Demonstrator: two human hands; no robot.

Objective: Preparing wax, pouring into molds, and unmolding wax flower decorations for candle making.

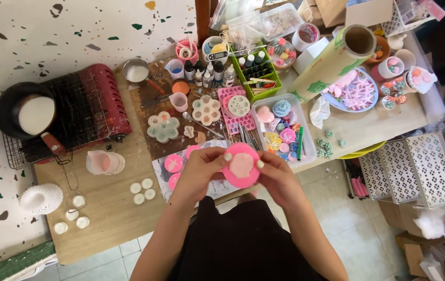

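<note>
Hands — left hand (pixel 201 167) and right hand (pixel 273 174) both grip round pink mould (pixel 240 165) | open face upward — no long axis

A person is showing in the lower middle of the overhead view, seen from their own head camera. Both arms are running bare from the bottom edge up to the hands, with no sleeves, watch or bracelet showing on either one. The left hand (pixel 200 167) and the right hand (pixel 274 174) are wearing no gloves or rings that the view makes out. The fingernails are wearing a pale polish, possibly white or light mint; they are too small to tell exactly. A plain black garment (pixel 243 242) is covering the torso or lap between the arms, showing no pattern, buttons or seams.
</note>
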